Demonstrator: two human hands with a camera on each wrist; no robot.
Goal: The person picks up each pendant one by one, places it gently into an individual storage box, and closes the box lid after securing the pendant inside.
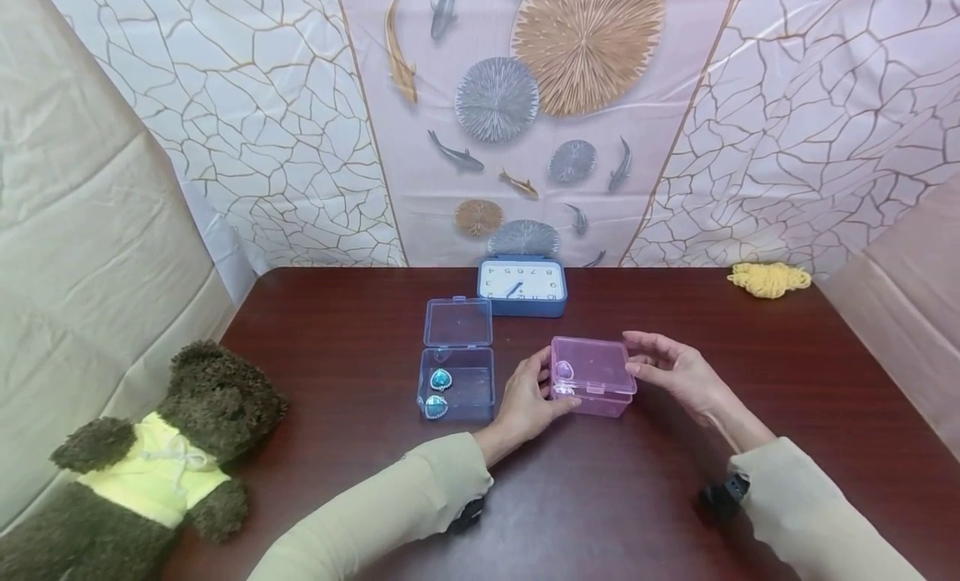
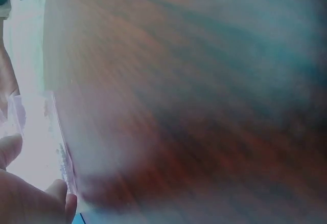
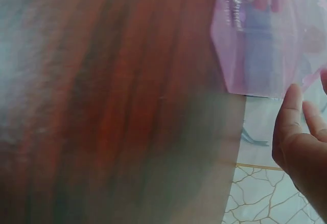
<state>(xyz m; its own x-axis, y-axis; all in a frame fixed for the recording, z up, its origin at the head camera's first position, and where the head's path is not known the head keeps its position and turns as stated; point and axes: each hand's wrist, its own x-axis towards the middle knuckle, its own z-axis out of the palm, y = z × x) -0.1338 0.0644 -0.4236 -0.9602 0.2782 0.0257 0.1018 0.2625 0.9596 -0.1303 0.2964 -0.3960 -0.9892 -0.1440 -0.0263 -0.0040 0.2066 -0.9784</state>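
Observation:
A pink see-through box (image 1: pixel 592 377) with its hinged lid lowered over it stands on the table between both hands. My left hand (image 1: pixel 528 398) grips its left side, thumb along the front and fingers curled round behind. At the lid's right edge, the fairly straight fingertips of my right hand (image 1: pixel 678 377) touch the box; the right wrist view shows them at a corner of the pink plastic (image 3: pixel 260 55). Purple gems (image 1: pixel 565 370) with sparkling rims show through the lid. Left of these stands a blue see-through box (image 1: pixel 480 406), lid raised, holding two teal gems (image 1: pixel 440 379).
A blue clock (image 1: pixel 522 281) lies at the table's back edge, behind the boxes. Yellow yarn (image 1: pixel 768 279) sits at the far right corner. A dark brown plush toy (image 1: pixel 221 398) in a yellow top lies along the left side.

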